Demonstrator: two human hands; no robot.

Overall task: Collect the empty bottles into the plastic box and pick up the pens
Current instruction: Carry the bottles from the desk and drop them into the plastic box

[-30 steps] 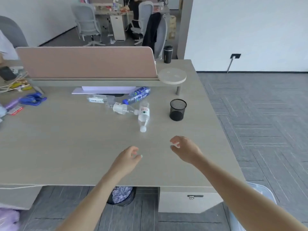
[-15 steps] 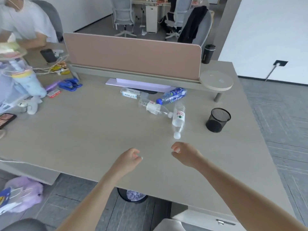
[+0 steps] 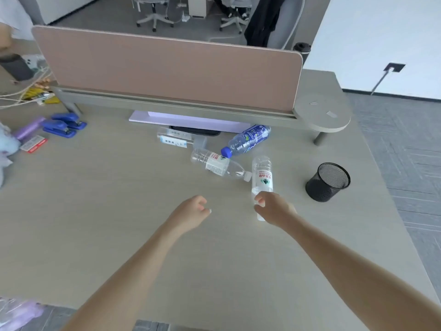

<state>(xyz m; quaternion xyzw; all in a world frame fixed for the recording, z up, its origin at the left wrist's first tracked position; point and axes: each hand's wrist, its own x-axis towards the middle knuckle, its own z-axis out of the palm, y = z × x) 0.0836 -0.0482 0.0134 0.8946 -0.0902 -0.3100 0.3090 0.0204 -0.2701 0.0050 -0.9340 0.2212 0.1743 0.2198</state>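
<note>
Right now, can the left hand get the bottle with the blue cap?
Probably yes. The left hand is free, and bare desk lies between it and the blue-capped bottle; only the clear bottle lies partly across the way.

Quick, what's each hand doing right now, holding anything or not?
Left hand: loosely curled, holding nothing, above the desk.
Right hand: fingers at the neck end of the red-labelled bottle lying there; whether they grip it cannot be told.
</note>
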